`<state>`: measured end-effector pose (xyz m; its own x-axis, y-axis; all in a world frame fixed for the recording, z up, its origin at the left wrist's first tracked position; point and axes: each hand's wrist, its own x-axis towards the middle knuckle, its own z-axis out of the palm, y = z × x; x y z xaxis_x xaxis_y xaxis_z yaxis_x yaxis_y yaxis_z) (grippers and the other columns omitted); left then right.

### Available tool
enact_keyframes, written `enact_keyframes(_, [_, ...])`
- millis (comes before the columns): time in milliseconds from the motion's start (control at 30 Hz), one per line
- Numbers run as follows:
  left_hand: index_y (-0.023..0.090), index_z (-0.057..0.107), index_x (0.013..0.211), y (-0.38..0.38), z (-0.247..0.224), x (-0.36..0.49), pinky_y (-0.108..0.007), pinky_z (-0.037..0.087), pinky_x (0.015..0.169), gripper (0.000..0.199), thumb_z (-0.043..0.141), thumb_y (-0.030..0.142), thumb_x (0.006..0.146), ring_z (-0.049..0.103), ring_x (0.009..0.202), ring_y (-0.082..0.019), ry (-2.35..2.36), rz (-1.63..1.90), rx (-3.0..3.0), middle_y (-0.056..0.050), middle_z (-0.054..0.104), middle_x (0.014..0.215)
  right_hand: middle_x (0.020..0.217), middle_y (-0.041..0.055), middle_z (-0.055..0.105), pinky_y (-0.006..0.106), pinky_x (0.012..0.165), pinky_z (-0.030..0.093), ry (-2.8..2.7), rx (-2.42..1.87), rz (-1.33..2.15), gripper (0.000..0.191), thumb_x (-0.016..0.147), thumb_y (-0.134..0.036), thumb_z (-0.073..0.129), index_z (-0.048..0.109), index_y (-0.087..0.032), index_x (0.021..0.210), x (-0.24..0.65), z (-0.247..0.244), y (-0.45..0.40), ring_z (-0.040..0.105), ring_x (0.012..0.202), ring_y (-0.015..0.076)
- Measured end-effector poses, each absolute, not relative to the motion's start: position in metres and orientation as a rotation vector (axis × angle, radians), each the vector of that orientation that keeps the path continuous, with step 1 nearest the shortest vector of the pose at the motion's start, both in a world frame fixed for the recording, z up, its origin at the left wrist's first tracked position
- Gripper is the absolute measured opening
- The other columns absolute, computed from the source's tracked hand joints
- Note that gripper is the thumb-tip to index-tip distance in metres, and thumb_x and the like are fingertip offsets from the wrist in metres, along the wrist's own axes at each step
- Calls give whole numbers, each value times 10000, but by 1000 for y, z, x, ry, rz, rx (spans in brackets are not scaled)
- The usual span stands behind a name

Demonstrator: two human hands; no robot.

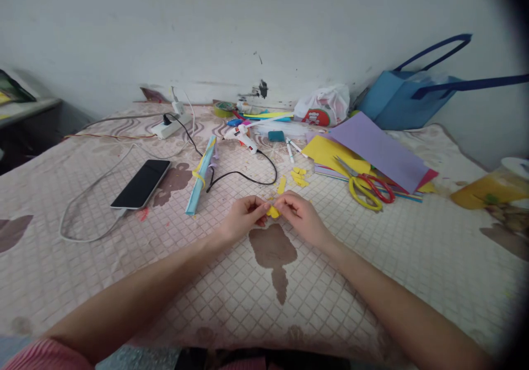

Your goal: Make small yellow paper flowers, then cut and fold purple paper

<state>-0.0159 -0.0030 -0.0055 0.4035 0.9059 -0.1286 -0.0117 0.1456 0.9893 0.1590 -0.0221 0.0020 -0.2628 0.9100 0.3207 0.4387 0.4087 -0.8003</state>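
A small yellow paper piece (273,212) is pinched between my two hands, just above the tablecloth at the middle. My left hand (247,214) grips its left side with thumb and fingers closed. On the other side, my right hand (301,216) holds it in a similar pinch. The fingers hide part of the piece, so its full shape cannot be made out. Beyond the hands lie several loose yellow paper cutouts (300,178). To the left rests a light blue paper strip roll (200,177) with a yellow ribbon curled around it.
A white glue gun (242,137) lies behind, its black cord looping forward. Scissors (363,188) with yellow and red handles sit by stacked coloured sheets (376,150). Left are a charging phone (141,184) and power strip (171,126); right, a blue bag (407,103) and yellow-filled container (490,188).
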Motion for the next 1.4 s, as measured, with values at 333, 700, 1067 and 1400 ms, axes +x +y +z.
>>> enact_keyframes(333, [113, 576, 719, -5, -5, -17, -205, 445, 546, 398, 707, 487, 687, 527, 521, -67, 846, 803, 1139, 14, 573, 581, 689, -16, 484, 265, 628, 368, -1873, -1124, 950, 264, 867, -364, 543, 517, -189, 671, 159, 4, -23, 452, 674, 131])
enact_keyframes(700, [114, 589, 763, -3, -7, -17, -229, 457, 593, 340, 705, 430, 718, 547, 559, -78, 813, 789, 1010, 0, 597, 633, 751, -18, 546, 251, 647, 393, -1608, -1075, 1338, 200, 828, -389, 596, 573, -191, 805, 165, -5, -21, 501, 692, 120])
enact_keyframes(1067, [106, 594, 767, -4, -7, -18, -225, 464, 579, 399, 734, 466, 669, 560, 548, -78, 834, 782, 1171, 3, 598, 634, 840, 14, 580, 285, 717, 435, -1842, -1166, 741, 71, 794, -185, 614, 576, -202, 852, 158, 6, -31, 543, 777, 144])
enact_keyframes(1400, [114, 587, 848, -3, -9, -17, -253, 499, 649, 396, 669, 486, 742, 605, 643, -106, 805, 787, 1027, -40, 642, 740, 750, -12, 542, 281, 670, 392, -1649, -1176, 1094, 73, 808, -258, 583, 547, -201, 780, 165, 2, -22, 505, 707, 135])
